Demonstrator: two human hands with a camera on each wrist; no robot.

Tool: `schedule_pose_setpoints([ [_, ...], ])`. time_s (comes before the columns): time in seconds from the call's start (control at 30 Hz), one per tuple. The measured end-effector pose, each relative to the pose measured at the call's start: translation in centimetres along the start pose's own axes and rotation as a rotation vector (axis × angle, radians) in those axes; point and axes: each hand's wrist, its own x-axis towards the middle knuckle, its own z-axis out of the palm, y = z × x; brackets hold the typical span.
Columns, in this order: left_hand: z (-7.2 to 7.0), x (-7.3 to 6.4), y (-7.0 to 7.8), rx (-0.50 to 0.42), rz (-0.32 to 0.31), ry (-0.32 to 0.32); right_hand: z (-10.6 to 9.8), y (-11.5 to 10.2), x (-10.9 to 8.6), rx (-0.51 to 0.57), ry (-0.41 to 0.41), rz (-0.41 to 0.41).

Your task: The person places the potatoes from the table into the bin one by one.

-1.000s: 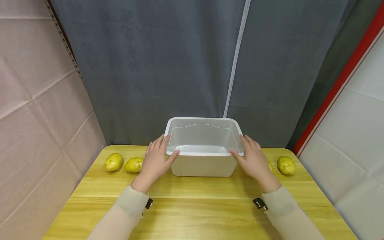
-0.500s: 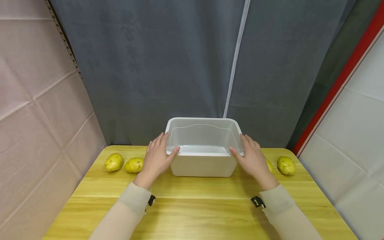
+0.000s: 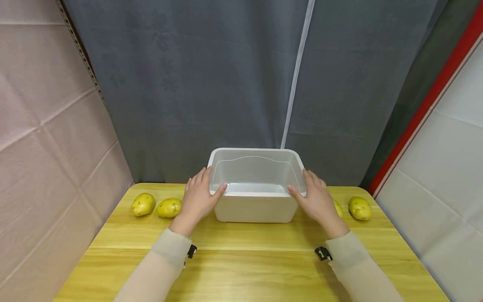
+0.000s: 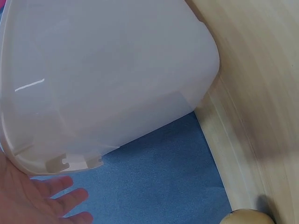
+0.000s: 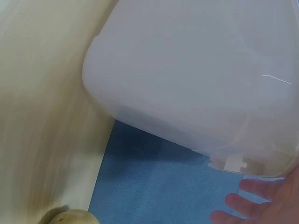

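A whitish plastic bin stands upright on the wooden table, its inside showing bare. My left hand rests at the left front corner of its rim, thumb lying over the rim, fingers along the outer side. Mirroring it, my right hand rests at the right front corner. In the left wrist view, the straight, spread fingers reach past the rim under the bin's edge. The right wrist view has similarly extended fingers beside the bin's wall.
Two yellow potatoes, one farther out and one nearer my left hand, lie left of the bin. On the right lies another potato, with one more partly hidden behind my right hand. A grey curtain hangs behind the table.
Both hands have shifted slightly inward and forward at the rim, with the thumbs now a little farther over it. The bin and potatoes have stayed in place.
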Motion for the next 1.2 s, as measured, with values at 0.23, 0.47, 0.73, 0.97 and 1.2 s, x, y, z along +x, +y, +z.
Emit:
schedule_pose_setpoints([
  [0.23, 0.01, -0.19, -0.10, 0.004, -0.019, -0.010, 0.42, 0.15, 0.00, 0.003, -0.003, 0.003],
  [0.47, 0.08, -0.39, -0.16, -0.012, -0.010, 0.002, 0.41, 0.16, 0.03, 0.000, -0.021, 0.005],
  [0.73, 0.01, -0.48, -0.04, -0.001, -0.017, -0.016, 0.13, 0.14, 0.02, -0.006, -0.039, 0.002],
  [0.97, -0.16, -0.48, 0.08, 0.002, -0.022, -0.027, 0.09, 0.21, 0.11, -0.002, -0.039, -0.001],
  [1.2, -0.16, -0.41, 0.10, 0.008, -0.023, -0.027, 0.13, 0.32, 0.23, 0.010, -0.047, 0.001],
])
